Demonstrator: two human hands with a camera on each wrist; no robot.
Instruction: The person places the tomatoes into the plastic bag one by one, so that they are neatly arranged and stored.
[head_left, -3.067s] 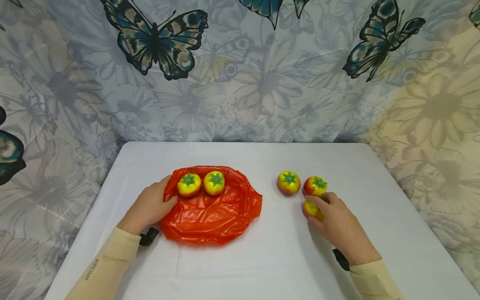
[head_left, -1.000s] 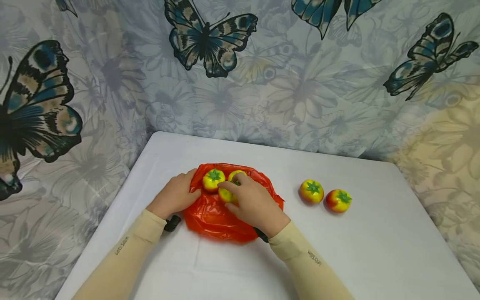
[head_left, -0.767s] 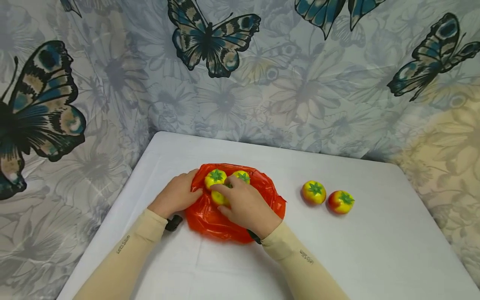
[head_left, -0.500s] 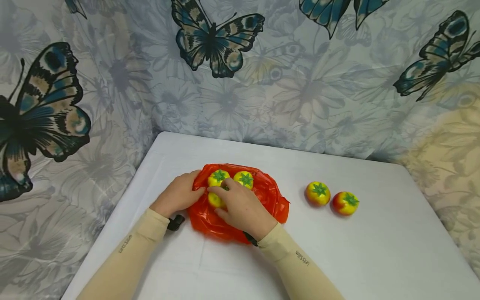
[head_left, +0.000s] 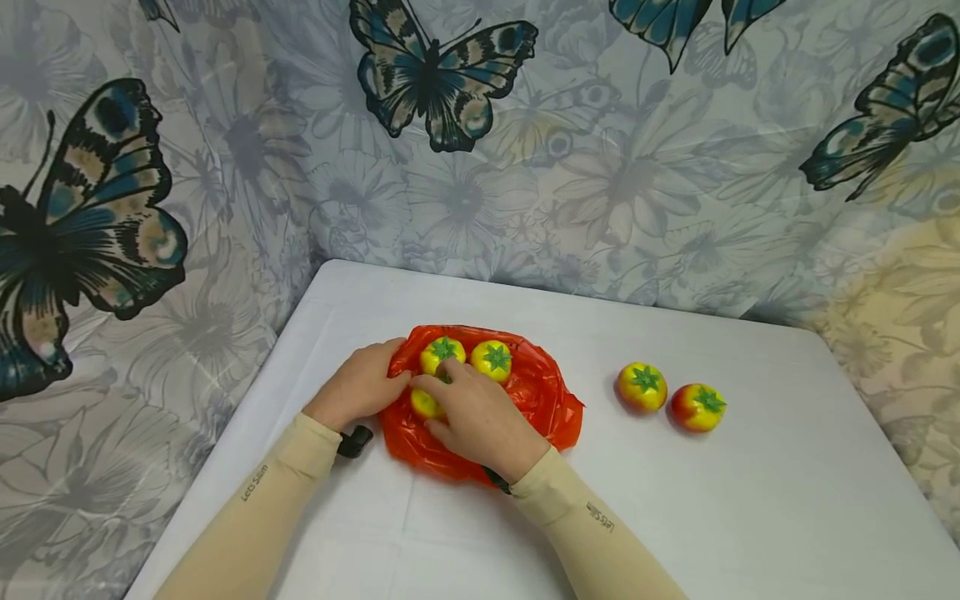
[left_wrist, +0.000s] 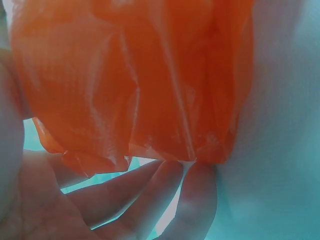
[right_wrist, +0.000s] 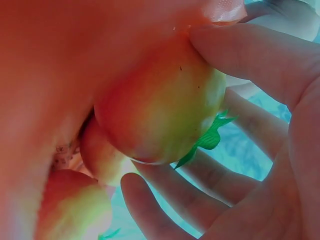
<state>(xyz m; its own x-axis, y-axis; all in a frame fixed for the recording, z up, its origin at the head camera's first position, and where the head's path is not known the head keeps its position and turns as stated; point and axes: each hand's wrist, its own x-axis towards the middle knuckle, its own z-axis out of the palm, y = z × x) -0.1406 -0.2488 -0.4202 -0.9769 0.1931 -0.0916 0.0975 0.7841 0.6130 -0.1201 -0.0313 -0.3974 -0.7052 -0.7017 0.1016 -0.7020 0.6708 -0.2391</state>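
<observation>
A red plastic bag (head_left: 540, 392) lies on the white table. On it sit two red-and-yellow toy tomatoes, a left one (head_left: 437, 353) and a right one (head_left: 492, 359), both with green star leaves. My right hand (head_left: 483, 417) holds a third toy tomato (head_left: 426, 406) low at the bag's left part, thumb on one side and fingers round the other; the right wrist view shows this tomato (right_wrist: 165, 115) against the red plastic. At the bag's left edge my left hand (head_left: 360, 383) holds the plastic between thumb and fingers, and its fingertips (left_wrist: 200, 175) touch the rim.
To the right of the bag, two more toy tomatoes, a nearer-left one (head_left: 641, 387) and a redder one (head_left: 697, 407), stand side by side on the white tablecloth (head_left: 750, 500). A butterfly-patterned cloth wall (head_left: 480, 192) rises behind the table.
My right hand has carried a toy tomato from the group at right onto the bag, then moved slightly left and down with it. The left hand stays at the bag's edge.
</observation>
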